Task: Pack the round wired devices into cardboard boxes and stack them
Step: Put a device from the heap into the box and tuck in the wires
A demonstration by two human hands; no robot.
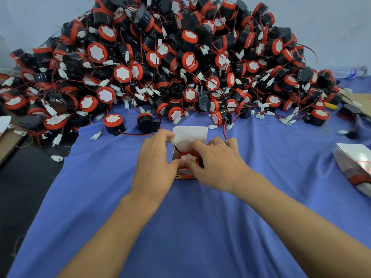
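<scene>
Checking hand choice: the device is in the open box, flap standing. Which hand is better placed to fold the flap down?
Probably left. The left hand grips the box with fingertips at the left edge of the flap, while the right hand is busy holding the device down inside.

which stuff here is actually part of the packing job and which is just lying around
In the job:
- box, held by left hand and right hand
- device in it
- device pile
- flat boxes, far right

Lying about:
- water bottle
- yellow object
- cardboard, far left
</scene>
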